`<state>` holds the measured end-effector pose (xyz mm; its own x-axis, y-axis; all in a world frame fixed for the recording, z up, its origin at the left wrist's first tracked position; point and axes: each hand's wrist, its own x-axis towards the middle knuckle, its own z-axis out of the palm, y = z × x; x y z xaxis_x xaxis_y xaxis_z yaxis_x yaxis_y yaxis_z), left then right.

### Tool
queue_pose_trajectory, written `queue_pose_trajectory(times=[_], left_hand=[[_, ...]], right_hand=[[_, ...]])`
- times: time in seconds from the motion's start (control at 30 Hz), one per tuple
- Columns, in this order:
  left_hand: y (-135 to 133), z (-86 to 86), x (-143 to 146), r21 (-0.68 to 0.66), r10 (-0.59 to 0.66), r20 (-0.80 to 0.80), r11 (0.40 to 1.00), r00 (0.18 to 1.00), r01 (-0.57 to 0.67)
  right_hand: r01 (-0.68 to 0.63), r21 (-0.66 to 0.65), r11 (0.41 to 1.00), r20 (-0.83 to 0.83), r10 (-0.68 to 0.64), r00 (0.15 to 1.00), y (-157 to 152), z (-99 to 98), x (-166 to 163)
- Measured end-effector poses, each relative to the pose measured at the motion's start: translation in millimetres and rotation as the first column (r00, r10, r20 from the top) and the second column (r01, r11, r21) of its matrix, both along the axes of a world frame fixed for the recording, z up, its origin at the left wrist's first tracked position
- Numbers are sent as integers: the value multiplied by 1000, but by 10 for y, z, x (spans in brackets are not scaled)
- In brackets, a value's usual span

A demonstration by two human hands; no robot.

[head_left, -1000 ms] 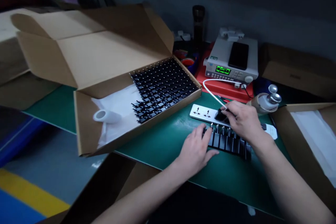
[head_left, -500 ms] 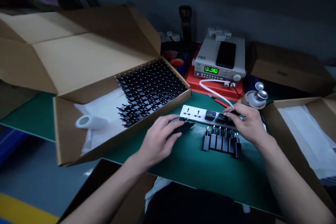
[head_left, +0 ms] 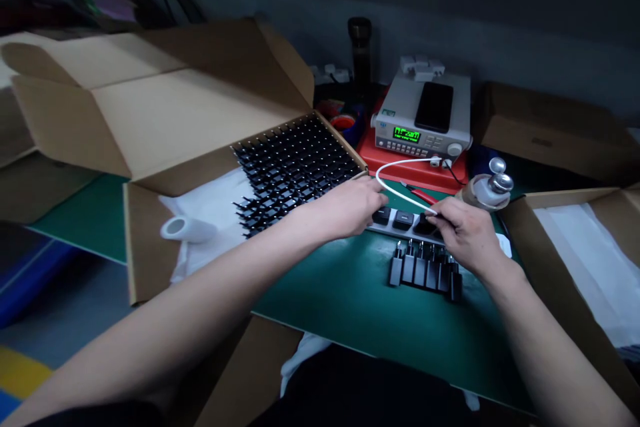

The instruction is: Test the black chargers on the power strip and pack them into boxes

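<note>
Nearest, the left hand (head_left: 350, 208) reaches across from the lower left, its fingers curled downward over the left end of a white power strip (head_left: 400, 232). Its fingertips are at the first of three black plug adapters (head_left: 381, 215) seated in the strip, but whether they grip it cannot be told. The right hand (head_left: 467, 233) is apart from the left, its fingers pinched together on the third adapter (head_left: 425, 224). A second adapter stands between the two hands. Just below the strip, a row of black plug adapters (head_left: 423, 273) stands side by side, prongs up, on a green work mat (head_left: 340, 307).

To the left, an open cardboard box (head_left: 150, 240) holds dense rows of black adapters (head_left: 295, 170), beside a white sheet (head_left: 210, 260) and a white roll (head_left: 187, 228). Another open box (head_left: 565, 240), lined in white, sits at the right edge.

Beyond the strip, a white cable (head_left: 400, 190) loops up to a bench instrument (head_left: 423, 123) with a green display, standing on a red tray (head_left: 400, 167). A phone (head_left: 434, 107) lies on top of the instrument, and a dark bottle (head_left: 360, 50) stands behind it at the upper middle.
</note>
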<state>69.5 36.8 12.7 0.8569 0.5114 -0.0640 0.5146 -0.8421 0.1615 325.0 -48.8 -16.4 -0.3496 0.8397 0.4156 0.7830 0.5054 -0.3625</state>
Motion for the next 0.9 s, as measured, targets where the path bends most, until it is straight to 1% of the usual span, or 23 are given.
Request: queue_pose_trajectory(times=[0.07, 0.13, 0.27, 0.4, 0.47, 0.5, 0.57, 0.63, 0.7, 0.73, 0.77, 0.8, 0.83, 0.9], left_hand=[[-3, -36, -117, 36, 61, 13, 997, 998, -61], [-17, -94, -216, 44, 104, -5, 994, 995, -103], [-49, -240, -280, 59, 69, -51, 996, 996, -66], [-105, -294, -175, 92, 73, -20, 993, 997, -70], [-160, -294, -51, 99, 67, 55, 992, 996, -72], [-191, -299, 25, 94, 67, 98, 993, 993, -77], [-247, -324, 176, 59, 94, 159, 993, 983, -104], [-279, -358, 280, 7, 139, 174, 990, 975, -143], [-282, -374, 311, -50, 164, 207, 986, 964, -157], [-279, -368, 305, -84, 161, 246, 986, 956, -145], [-278, -352, 293, -122, 148, 289, 986, 946, -117], [-280, -328, 285, -159, 135, 330, 984, 934, -86], [-287, -299, 288, -191, 128, 359, 980, 925, -62], [-316, -242, 347, -229, 133, 366, 972, 921, -50]], right_hand=[[-3, 1, 1000, -12, 3, 1000, 0, -2, -2], [-11, 0, 1000, -27, 11, 1000, -1, -1, -3], [-19, 15, 1000, -40, 19, 999, -5, -1, -13], [1, 27, 1000, -36, 0, 999, -9, -6, -43], [-2, 12, 1000, -74, 3, 997, -15, 5, -40], [3, 0, 1000, -124, -3, 992, -21, 17, -25], [49, -40, 998, -284, -58, 957, -46, 51, 40], [126, -124, 984, -465, -169, 869, -90, 92, 148], [170, -219, 961, -564, -267, 781, -146, 123, 271], [171, -255, 952, -577, -292, 763, -174, 131, 327], [165, -279, 946, -566, -300, 768, -199, 132, 371], [153, -287, 946, -535, -291, 793, -218, 128, 400], [140, -281, 949, -490, -267, 830, -232, 119, 413], [123, -233, 965, -372, -205, 905, -239, 91, 398]])
